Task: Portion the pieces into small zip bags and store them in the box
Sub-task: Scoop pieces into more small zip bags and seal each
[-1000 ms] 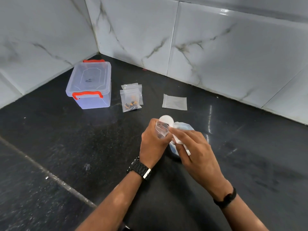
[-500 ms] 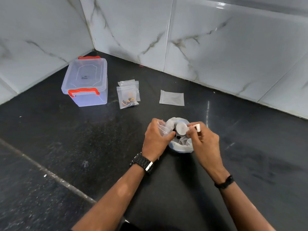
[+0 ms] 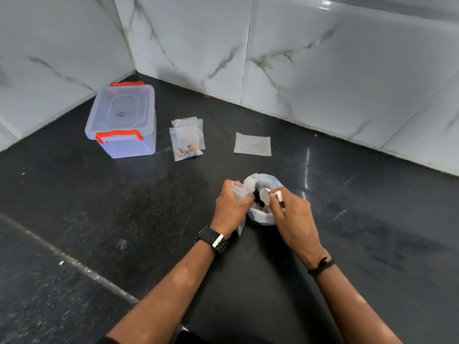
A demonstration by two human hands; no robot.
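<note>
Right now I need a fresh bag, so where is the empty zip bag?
In the head view the empty zip bag lies flat on the black counter, right of the filled zip bags and beyond both hands.

Counter point(image 3: 99, 219): black stone, finely speckled with pale flecks; a lighter grey seam runs diagonally across the near-left part.

Wall tiles point(image 3: 323, 70): glossy white, marbled with grey and brownish veins.

Storage box point(image 3: 123, 120): clear, colourless plastic with a faint bluish tint; two red latch handles; a small dark mark on the lid.

Filled zip bags point(image 3: 186, 140): transparent; contents orange and black.

Empty zip bag point(image 3: 252, 144): transparent, cloudy white.

Small zip bag point(image 3: 239, 192) held by the left hand point(image 3: 229, 207): clear.

Scoop point(image 3: 267, 196) pinched by the right hand point(image 3: 293, 214): white.

Large bag point(image 3: 260, 180): translucent white with a pale blue cast; dark pieces visible inside.

Wristwatch point(image 3: 213, 240): black band, silver clasp.

Wristband point(image 3: 320, 265): black.
</note>
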